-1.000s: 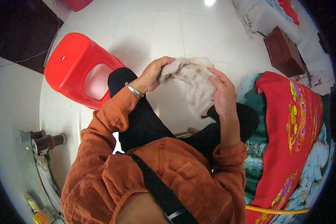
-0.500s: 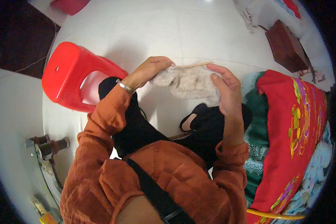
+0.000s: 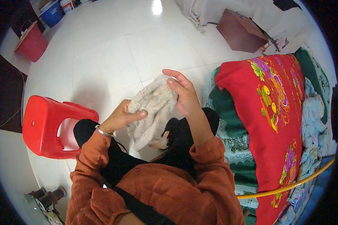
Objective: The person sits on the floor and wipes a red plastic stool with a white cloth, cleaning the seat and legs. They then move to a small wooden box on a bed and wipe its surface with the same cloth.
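A soft, fuzzy beige fabric piece (image 3: 153,108) hangs in folds between my two hands, above my lap; its exact kind is unclear. My left hand (image 3: 120,117), with a silver bangle at the wrist, grips its left side, thumb across the front. The upper right corner is pinched between thumb and fingers of my right hand (image 3: 183,92). The lower end droops freely over my dark trousers.
A red plastic stool (image 3: 43,127) stands at my left. On my right lies a bed with a red embroidered cover (image 3: 248,108) and a yellow curved pole (image 3: 289,186). Farther off are a brown box (image 3: 240,32), a red bucket (image 3: 32,43) and a blue bin (image 3: 52,14).
The fabric has gone from stretched out sideways to a more upright, bunched hang, lower and closer to me. My left hand now holds its side. The view has shifted rightward.
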